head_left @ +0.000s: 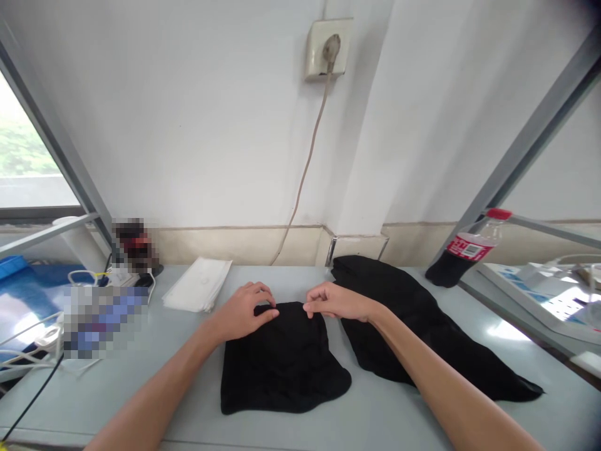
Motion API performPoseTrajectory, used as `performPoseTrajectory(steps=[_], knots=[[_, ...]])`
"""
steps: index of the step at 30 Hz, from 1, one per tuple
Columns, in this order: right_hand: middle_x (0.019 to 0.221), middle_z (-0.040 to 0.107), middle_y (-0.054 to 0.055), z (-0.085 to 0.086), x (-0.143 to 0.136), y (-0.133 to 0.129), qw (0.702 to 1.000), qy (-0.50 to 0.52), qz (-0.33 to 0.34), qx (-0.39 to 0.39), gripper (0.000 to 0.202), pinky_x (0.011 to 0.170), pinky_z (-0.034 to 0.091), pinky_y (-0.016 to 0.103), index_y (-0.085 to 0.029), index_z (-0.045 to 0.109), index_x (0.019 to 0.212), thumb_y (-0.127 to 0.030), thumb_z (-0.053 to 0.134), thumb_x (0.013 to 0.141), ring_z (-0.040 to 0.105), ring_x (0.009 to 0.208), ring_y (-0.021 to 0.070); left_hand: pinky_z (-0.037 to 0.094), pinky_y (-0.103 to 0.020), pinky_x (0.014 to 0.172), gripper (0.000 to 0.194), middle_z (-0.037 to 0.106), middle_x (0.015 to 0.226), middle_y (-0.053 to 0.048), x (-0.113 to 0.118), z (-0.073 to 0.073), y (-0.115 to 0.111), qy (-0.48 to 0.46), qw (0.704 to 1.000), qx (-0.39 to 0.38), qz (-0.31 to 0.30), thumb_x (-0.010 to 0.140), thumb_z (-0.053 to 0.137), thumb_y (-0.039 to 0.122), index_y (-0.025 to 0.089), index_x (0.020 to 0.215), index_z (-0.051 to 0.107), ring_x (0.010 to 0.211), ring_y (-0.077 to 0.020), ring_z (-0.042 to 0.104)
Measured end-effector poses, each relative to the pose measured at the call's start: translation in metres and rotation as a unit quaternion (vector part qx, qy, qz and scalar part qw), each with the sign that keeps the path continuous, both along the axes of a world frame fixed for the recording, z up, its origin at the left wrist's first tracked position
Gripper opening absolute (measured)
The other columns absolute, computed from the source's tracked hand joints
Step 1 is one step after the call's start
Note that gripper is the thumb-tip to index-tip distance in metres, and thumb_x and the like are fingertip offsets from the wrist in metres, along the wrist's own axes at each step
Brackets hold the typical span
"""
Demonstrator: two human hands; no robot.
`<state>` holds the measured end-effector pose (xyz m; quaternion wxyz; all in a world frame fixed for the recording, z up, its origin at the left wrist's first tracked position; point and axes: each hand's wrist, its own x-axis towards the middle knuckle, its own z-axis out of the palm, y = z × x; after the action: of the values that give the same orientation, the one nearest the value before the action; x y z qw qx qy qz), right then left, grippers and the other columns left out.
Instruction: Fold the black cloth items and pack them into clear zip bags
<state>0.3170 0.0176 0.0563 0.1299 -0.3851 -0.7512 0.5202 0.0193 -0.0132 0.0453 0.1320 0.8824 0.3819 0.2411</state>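
Note:
A piece of black cloth (282, 369) lies spread on the grey table in front of me, its far edge straight and its near right side curving outward. At the far left corner my left hand (246, 310) has its thumb and fingers closed on the edge. My right hand (340, 302) pinches the far right corner between thumb and forefinger. A second, larger black cloth (389, 300) stretches diagonally to the right, partly covered by my right forearm.
A cola bottle (469, 247) with a red cap stands at the back right, beside a power strip (530, 294). White paper sheets (197, 285) lie at the back left. Cables (42, 357) tangle at the left edge. A cord (310, 156) hangs from the wall socket (328, 49).

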Motion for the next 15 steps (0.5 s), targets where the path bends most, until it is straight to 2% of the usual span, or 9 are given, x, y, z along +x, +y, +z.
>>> performPoseTrajectory(steps=[2,4,6,7,8,10,12,13,15], knots=[[0.054,0.059,-0.003,-0.005,-0.002,0.001,0.999,-0.026,0.03,-0.03,0.047,0.048,0.026,0.023,-0.016,0.078,0.085,-0.062,0.071,0.089,0.036,0.046,0.0077,0.048,-0.04,0.098,0.025,0.072,0.11,-0.005,0.0,-0.006,0.0,0.047,0.999,-0.018,0.004,0.1,0.062,0.05,0.028,0.107,0.072,0.103,-0.0249,0.067],[0.075,0.075,0.005,-0.009,-0.003,0.002,0.998,-0.021,0.04,-0.045,0.048,0.052,0.039,0.024,-0.017,0.079,0.097,-0.063,0.071,0.088,0.054,0.053,0.011,0.048,-0.041,0.094,0.024,0.072,0.101,-0.005,-0.003,-0.013,0.003,0.09,0.995,-0.016,0.043,0.099,0.064,0.048,0.026,0.104,0.07,0.096,-0.0262,0.068],[0.108,0.079,0.01,-0.014,-0.004,0.005,1.0,0.019,-0.003,0.018,0.052,0.073,0.055,0.031,-0.022,0.077,0.119,-0.064,0.072,0.087,0.072,0.084,0.0201,0.048,-0.041,0.088,0.021,0.073,0.095,-0.007,-0.006,-0.019,0.007,0.11,0.986,0.008,0.127,0.102,0.06,0.042,0.022,0.103,0.065,0.091,-0.0281,0.069],[0.124,0.076,0.01,-0.017,-0.005,0.007,0.996,0.04,-0.037,0.071,0.056,0.09,0.056,0.036,-0.026,0.074,0.128,-0.064,0.072,0.087,0.072,0.105,0.025,0.049,-0.04,0.083,0.02,0.072,0.093,-0.008,-0.008,-0.022,0.01,0.106,0.978,0.019,0.178,0.103,0.056,0.04,0.021,0.104,0.063,0.088,-0.0283,0.07],[0.138,0.07,0.01,-0.02,-0.006,0.009,0.988,0.052,-0.068,0.125,0.058,0.105,0.051,0.042,-0.029,0.07,0.136,-0.063,0.071,0.089,0.066,0.124,0.0285,0.049,-0.039,0.078,0.021,0.072,0.091,-0.009,-0.009,-0.024,0.012,0.095,0.969,0.025,0.226,0.104,0.051,0.038,0.021,0.105,0.061,0.084,-0.0281,0.069],[0.152,0.06,0.008,-0.026,-0.008,0.012,0.971,0.05,-0.105,0.21,0.054,0.119,0.04,0.05,-0.032,0.068,0.138,-0.062,0.066,0.093,0.052,0.142,0.0315,0.047,-0.035,0.07,0.028,0.071,0.082,-0.008,-0.01,-0.024,0.015,0.059,0.958,0.013,0.282,0.106,0.044,0.041,0.021,0.099,0.061,0.075,-0.0267,0.068],[0.146,0.062,0.01,-0.031,-0.01,0.015,0.958,0.036,-0.11,0.262,0.045,0.116,0.042,0.051,-0.031,0.073,0.129,-0.059,0.062,0.096,0.055,0.137,0.0317,0.045,-0.033,0.065,0.042,0.069,0.072,-0.006,-0.009,-0.018,0.014,0.012,0.965,-0.04,0.258,0.107,0.039,0.048,0.022,0.084,0.063,0.069,-0.0245,0.066],[0.137,0.067,0.011,-0.033,-0.01,0.015,0.955,0.026,-0.107,0.277,0.041,0.11,0.046,0.049,-0.029,0.075,0.122,-0.057,0.061,0.096,0.061,0.128,0.0307,0.044,-0.032,0.063,0.048,0.068,0.068,-0.005,-0.007,-0.014,0.011,-0.013,0.972,-0.076,0.222,0.107,0.037,0.051,0.022,0.079,0.065,0.065,-0.023,0.065],[0.107,0.072,0.009,-0.034,-0.011,0.014,0.957,-0.004,-0.1,0.273,0.036,0.093,0.054,0.042,-0.024,0.076,0.11,-0.055,0.061,0.096,0.068,0.099,0.0257,0.045,-0.031,0.062,0.05,0.069,0.066,-0.002,-0.003,-0.005,0.005,-0.057,0.981,-0.128,0.137,0.106,0.037,0.054,0.023,0.083,0.07,0.062,-0.0203,0.064]])
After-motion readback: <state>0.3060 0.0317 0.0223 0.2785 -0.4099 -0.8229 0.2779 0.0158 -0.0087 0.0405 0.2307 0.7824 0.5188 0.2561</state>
